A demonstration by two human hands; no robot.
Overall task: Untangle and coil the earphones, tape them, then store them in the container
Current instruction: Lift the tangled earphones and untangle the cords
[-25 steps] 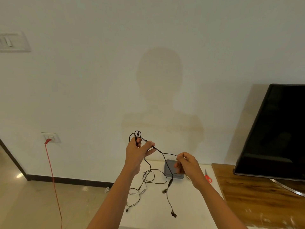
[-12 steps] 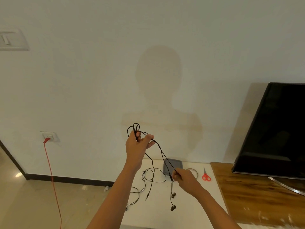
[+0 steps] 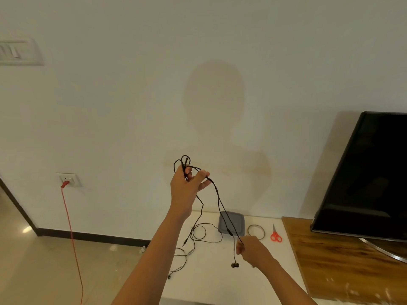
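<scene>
The earphones (image 3: 218, 195) are pinched high by the left hand (image 3: 186, 190), low by the right hand (image 3: 253, 252); the cord is judged light, limp, and best held beside tangles.

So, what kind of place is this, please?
Probably a living room at home: a flat television stands on a wooden cabinet, a red cable is plugged into a wall socket, and the floor is glossy tile.
</scene>
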